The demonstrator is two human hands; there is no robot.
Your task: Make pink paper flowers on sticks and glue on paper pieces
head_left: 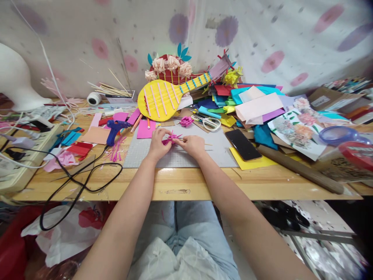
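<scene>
Over the grey cutting mat point(140, 151), my left hand point(159, 144) pinches a magenta fringed paper flower point(174, 137). My right hand point(192, 146) is closed on a thin wooden stick point(208, 144), whose end sticks out to the right; its other tip meets the flower. My fingers partly hide the flower. Just beyond the hands lie a finished-looking magenta paper flower point(186, 121), white-handled scissors point(211, 124) and a square of magenta paper point(145, 129).
A yellow paper lute point(159, 100) leans at the back. Left are a blue glue gun point(114, 130) with a looping black cable and a power strip point(32, 159). Right are a phone point(243, 144), a wooden rod point(300, 169), piled coloured paper point(260, 107) and a red-lidded jar point(346, 163).
</scene>
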